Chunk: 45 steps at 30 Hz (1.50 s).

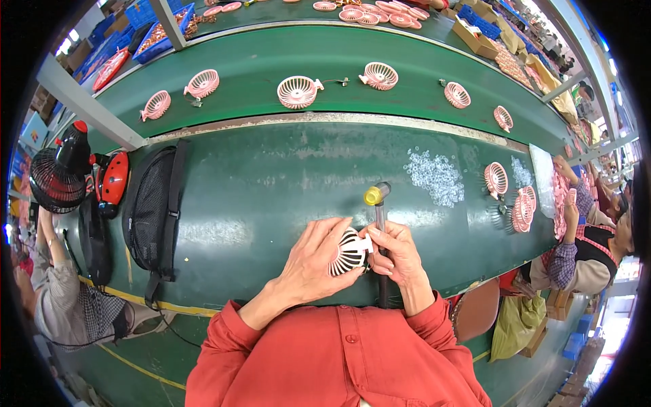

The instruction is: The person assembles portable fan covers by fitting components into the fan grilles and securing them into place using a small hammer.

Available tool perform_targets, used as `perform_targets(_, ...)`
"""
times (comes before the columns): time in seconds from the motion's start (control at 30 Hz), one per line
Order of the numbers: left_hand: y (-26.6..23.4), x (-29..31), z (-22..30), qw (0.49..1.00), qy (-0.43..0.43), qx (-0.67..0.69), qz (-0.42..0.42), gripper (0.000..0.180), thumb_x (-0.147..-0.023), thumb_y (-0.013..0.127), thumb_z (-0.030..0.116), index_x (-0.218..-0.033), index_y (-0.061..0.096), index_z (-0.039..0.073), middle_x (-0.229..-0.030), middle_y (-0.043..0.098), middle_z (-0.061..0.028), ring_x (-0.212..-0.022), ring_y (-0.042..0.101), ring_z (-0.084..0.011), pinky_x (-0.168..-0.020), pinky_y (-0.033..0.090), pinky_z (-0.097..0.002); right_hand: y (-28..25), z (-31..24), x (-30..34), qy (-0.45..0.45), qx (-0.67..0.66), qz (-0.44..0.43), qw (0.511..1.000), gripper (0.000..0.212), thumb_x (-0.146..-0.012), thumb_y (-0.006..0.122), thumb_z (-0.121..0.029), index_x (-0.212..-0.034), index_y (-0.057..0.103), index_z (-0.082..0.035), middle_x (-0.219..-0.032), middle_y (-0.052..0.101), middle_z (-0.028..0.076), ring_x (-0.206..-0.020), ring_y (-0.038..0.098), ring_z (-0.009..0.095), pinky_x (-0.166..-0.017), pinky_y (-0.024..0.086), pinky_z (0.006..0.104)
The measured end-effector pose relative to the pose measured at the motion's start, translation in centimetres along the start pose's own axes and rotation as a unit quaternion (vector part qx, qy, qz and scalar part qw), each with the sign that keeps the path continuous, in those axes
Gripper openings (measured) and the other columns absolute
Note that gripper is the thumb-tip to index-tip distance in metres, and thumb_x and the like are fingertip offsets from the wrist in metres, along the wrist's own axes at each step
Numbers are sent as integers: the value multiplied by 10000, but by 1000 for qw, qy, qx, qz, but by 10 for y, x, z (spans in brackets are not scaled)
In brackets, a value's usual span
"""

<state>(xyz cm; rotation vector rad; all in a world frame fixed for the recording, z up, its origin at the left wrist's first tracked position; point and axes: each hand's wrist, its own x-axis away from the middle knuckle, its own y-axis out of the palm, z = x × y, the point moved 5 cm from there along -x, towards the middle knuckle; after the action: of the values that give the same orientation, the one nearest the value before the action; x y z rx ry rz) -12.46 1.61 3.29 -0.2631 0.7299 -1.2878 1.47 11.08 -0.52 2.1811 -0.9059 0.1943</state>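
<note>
Head cam: I see L hand [308, 256] curled round fan [350, 252], prob. steadying it; R hand [403, 256] half-bent at its edge, can't tell if hammer [380, 215] gripped.

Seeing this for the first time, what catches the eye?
Probably the pale fan cage between the left hand and right hand, near centre, with a yellow-faced mallet beside it. Pink fan cages dot the green belt beyond, and a black-and-red fan is at left.
</note>
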Motion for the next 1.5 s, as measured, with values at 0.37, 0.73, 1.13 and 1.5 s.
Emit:
perform_targets(0.37, 6, 6, -14, 994, -77, 70, -43, 754, -755, 765, 291, -1368, 443, -7, -1258, 502, -166, -1153, 507, -339, -942, 461, -411, 8, -1, 11, -49, 29, 9, 998, 279, -906, 621, -46, -1152, 606, 86, -754, 646, 84, -400, 393, 38, -354, 277, 201)
perform_targets(0.73, -3, 4, 1, 998, -54, -32, -3, 719, -730, 768, 276, -1296, 478, -59, -1198, 519, -194, -1047, 522, -364, -881, 472, -436, 15, -4, 18, -164, 361, 152, 905, 225, -858, 742, -75, -1032, 684, 55, -708, 609, -22, -511, 442, 18, -454, 324, 189)
perform_targets(1.13, -13, 3, 7, 991, 3, -101, 89, 748, -679, 802, 258, -1285, 500, -58, -1186, 527, -177, -1008, 525, -342, -836, 465, -433, 21, 1, 14, -119, 197, 156, 961, 160, -869, 707, -29, -995, 658, 58, -752, 678, 102, -425, 441, 42, -368, 315, 208)
perform_targets(1.5, -14, -3, -51, 862, -306, 387, -117, 512, -807, 797, 200, -1177, 533, -37, -953, 645, -61, -816, 610, -97, -695, 524, -254, 13, -10, 10, -168, 259, 207, 928, 144, -886, 688, -31, -996, 659, 57, -639, 602, 25, -406, 416, 36, -353, 291, 213)
